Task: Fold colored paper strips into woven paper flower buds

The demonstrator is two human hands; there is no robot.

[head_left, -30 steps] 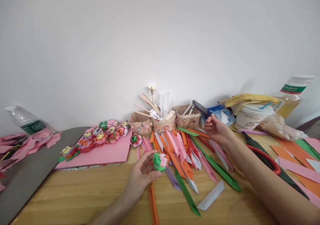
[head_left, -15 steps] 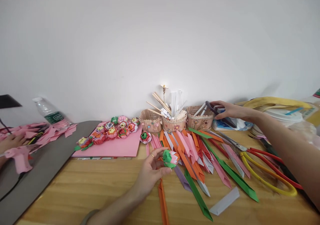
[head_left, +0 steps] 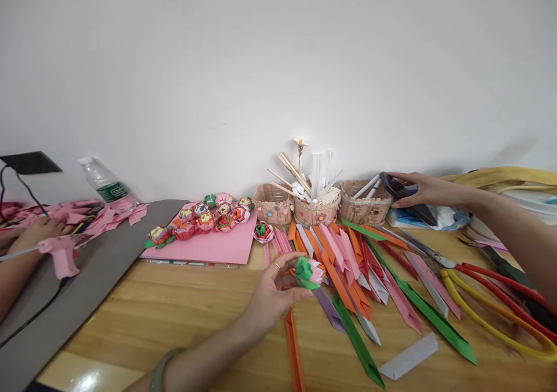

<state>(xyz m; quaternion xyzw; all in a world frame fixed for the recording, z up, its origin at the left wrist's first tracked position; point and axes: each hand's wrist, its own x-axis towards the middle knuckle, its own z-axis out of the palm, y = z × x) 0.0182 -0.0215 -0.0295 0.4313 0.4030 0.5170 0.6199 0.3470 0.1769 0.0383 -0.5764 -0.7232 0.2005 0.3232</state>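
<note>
The left hand (head_left: 270, 297) pinches one bud (head_left: 308, 272), right hand (head_left: 424, 190) grips a dark tool (head_left: 395, 189); flowers (head_left: 205, 221) at frame left look done, middle strips (head_left: 334, 273) unused.

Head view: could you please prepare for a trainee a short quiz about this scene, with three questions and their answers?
1. Which hand holds the green, pink and orange folded-paper flower? A) left B) right C) neither
2. Look at the plastic bottle with the green label. True or false: it stands upright.
3. How many decorated baskets stand in the row?

Key:
1. A, the left hand.
2. False; it is tilted.
3. Three.
</note>
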